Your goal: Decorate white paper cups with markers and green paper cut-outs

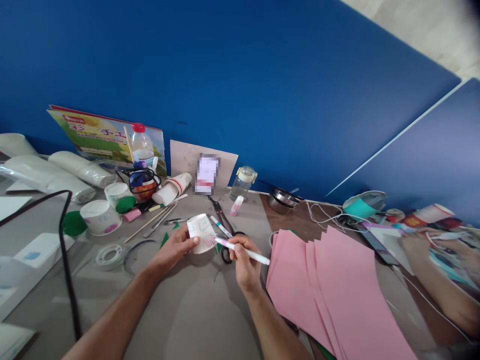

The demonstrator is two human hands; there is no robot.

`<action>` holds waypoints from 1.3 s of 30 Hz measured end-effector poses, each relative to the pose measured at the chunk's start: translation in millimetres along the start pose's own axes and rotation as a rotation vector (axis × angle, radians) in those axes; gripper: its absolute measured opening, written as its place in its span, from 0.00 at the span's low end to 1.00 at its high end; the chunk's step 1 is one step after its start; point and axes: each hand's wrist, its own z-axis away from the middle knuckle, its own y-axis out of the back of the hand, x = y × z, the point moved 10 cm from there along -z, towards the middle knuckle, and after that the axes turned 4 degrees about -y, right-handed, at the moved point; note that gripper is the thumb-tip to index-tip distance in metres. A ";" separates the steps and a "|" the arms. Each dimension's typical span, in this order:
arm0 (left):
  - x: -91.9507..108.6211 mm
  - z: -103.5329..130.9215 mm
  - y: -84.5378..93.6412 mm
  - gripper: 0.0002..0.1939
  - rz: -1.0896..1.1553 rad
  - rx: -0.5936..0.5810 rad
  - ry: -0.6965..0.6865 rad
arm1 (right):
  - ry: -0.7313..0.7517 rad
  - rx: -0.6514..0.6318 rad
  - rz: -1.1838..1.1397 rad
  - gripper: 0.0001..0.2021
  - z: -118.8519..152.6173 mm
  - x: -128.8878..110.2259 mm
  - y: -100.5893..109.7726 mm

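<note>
My left hand [178,248] grips a white paper cup [201,231] by its left side, holding it tilted above the grey table. Green outlines and a patch of purple strokes mark the cup's face. Pinched in my right hand [245,260] is a white marker [247,251], its purple tip end at the purple patch; I cannot tell whether it touches. Behind the cup lie black scissors [221,212] and another white marker with a blue end [220,226]. A small glue bottle [236,205] with a pink label stands just beyond.
Pink paper sheets [337,285] spread to my right. At left are paper cups [100,218], a tape roll [108,256] and a black cable [67,270]. A phone [207,173] leans at the back near a glass jar [243,183]. Another person's arm [435,280] rests far right.
</note>
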 end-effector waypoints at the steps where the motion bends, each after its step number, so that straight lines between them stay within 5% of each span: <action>1: 0.5 -0.1 0.0 0.34 -0.008 0.000 -0.003 | -0.003 -0.019 0.021 0.13 1.0 0.0 -2.0; 12: 0.7 -0.2 -5.8 0.36 0.063 -0.035 0.012 | 0.011 -0.073 0.095 0.13 3.2 -4.4 -10.0; 28: 1.6 0.0 4.9 0.35 -0.013 0.031 0.001 | -0.072 0.047 -0.016 0.11 -5.8 7.0 4.6; 39: 5.1 -1.5 3.4 0.33 -0.037 0.040 -0.008 | -0.026 -0.132 0.067 0.10 3.2 -1.8 -16.1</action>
